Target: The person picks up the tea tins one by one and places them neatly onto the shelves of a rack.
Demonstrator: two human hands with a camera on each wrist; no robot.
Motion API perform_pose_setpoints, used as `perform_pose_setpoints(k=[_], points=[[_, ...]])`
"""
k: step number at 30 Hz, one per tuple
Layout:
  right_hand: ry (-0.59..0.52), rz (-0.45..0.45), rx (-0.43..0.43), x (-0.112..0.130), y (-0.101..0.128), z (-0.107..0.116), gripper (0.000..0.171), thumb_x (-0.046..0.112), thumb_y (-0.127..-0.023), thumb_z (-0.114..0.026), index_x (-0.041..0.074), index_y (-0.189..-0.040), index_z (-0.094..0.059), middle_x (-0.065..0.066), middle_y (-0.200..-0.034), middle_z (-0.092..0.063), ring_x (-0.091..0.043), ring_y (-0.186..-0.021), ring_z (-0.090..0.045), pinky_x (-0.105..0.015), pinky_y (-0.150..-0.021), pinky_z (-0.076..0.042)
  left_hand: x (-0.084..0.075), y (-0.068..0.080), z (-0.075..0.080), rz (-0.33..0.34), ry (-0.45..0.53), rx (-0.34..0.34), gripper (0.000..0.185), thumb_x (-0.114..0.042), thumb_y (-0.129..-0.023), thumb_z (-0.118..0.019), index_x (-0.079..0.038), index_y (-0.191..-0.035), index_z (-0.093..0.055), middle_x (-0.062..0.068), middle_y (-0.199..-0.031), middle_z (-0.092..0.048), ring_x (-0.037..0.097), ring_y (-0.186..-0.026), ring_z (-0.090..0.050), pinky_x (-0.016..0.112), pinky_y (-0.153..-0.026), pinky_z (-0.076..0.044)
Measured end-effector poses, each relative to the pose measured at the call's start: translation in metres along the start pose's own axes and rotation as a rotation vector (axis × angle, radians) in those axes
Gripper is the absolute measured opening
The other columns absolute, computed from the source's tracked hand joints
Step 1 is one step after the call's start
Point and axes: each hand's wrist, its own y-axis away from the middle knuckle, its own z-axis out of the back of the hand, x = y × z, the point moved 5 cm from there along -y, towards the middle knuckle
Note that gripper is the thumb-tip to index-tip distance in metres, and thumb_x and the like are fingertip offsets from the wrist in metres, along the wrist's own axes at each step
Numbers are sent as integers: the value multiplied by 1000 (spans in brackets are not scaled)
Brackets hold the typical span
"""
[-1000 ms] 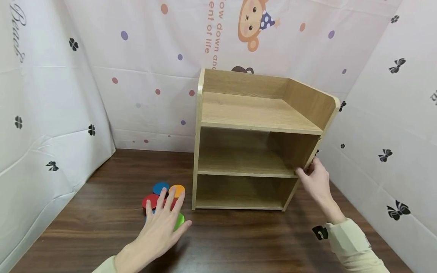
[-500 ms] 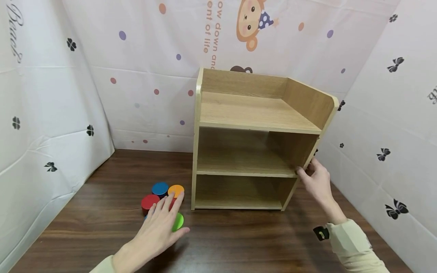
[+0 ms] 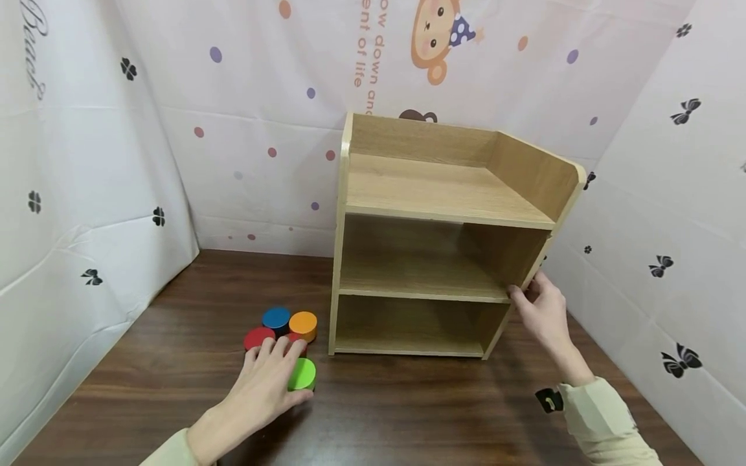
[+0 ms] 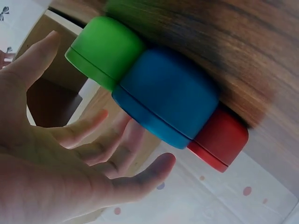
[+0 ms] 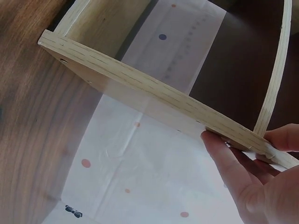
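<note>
My left hand hovers over a cluster of small round lidded tins, its fingers spread and slightly bent, with nothing held. Around it show a green tin, an orange tin, a red tin and a blue tin. A second red lid peeks out behind the fingers. In the left wrist view another blue tin stands between green and red ones, just past the fingertips; the hand covers it in the head view. My right hand grips the right side panel of a wooden shelf, thumb toward the inside.
The shelf stands on a dark wood table, right of the tins, with two compartments under its top tray. Printed cloth hangs behind and along both sides. A black tag-like piece hangs at the right sleeve.
My left hand has drawn back a little toward me and its fingers have bent more, uncovering more of the lids. The right hand keeps its grip on the shelf.
</note>
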Motion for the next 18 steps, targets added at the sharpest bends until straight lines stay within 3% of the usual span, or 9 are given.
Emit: perform_pose_setpoints(k=[9, 18], points=[[12, 6, -21, 1, 1, 0, 20, 6, -88, -60, -2, -106, -61, -25, -88, -71, 16, -62, -46, -9, -55, -39, -1, -1, -1, 11, -50, 2, 59, -47, -63, -85, -13, -106, -62, 4, -88, -53, 24, -85, -44, 54, -78, -39], [15, 26, -27, 0, 1, -1, 20, 4, -88, -61, -5, -106, -61, -26, -88, -70, 17, -64, -45, -8, -55, -39, -8, -1, -5, -38, -66, -29, 57, -44, -63, -87, -13, -104, -63, 2, -83, -53, 24, -88, -47, 56, -85, -39]])
